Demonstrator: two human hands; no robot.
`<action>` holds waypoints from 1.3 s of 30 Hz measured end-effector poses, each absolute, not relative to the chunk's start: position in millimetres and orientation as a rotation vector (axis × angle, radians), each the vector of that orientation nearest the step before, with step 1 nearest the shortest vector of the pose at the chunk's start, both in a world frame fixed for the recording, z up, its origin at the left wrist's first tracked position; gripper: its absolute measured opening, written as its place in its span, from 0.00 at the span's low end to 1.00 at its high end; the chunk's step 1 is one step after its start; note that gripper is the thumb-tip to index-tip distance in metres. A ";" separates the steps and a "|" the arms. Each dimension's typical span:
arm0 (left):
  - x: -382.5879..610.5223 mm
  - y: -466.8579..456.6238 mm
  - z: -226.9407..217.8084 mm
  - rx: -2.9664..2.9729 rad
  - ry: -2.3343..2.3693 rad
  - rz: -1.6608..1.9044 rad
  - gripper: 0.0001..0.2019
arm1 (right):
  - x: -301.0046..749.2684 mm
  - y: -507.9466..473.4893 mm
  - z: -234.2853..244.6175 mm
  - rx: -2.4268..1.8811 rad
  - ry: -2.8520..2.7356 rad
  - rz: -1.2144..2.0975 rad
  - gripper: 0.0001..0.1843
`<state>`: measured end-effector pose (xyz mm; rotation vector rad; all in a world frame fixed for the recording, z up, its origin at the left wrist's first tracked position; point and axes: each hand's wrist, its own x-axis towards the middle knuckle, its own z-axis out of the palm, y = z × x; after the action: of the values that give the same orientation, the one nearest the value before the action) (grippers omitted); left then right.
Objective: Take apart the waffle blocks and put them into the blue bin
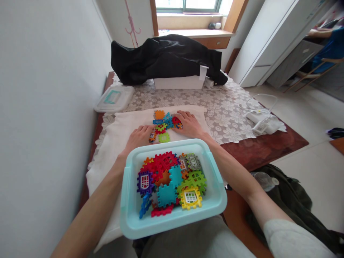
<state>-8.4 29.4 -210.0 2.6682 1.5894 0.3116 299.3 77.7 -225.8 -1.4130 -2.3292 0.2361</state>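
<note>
"Since that light-blue plastic tray (126, 200) sits just behind the left grip (138, 138) and right grip (189, 124), over the near edge of the surface (225, 125), what worries you?"

"Tipping: a careless knock, or a shift of the lap (188, 240) beneath it, could spill the load."

"What's the load?"

"A heap of interlocking plastic tiles with toothed edges: a red tile (163, 161), a teal tile (166, 195), a yellow window tile (190, 197), a purple window tile (144, 182)."

"And the grips?"

"Both open, palms down, neither clearly holding anything. The left lies just beside a small cluster of tiles (163, 123); the right rests against it, on a white cloth (120, 150) between them — one careless sweep could scatter that cluster."
</note>
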 end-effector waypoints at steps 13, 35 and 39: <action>-16.3 33.3 -212.3 2.619 1.399 0.436 0.23 | 297.5 81.7 -231.3 -1.501 -2.230 0.222 0.25; -43.6 39.9 -214.8 2.416 1.456 0.561 0.34 | 337.9 92.9 -222.4 -1.376 -2.425 0.520 0.48; -44.8 38.6 -217.1 2.421 1.396 0.603 0.31 | 353.0 94.7 -220.1 -1.352 -2.450 0.563 0.56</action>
<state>-44.8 38.6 -217.1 2.4205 1.3961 0.6028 353.0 94.7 -220.1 -1.3523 -2.4499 0.5626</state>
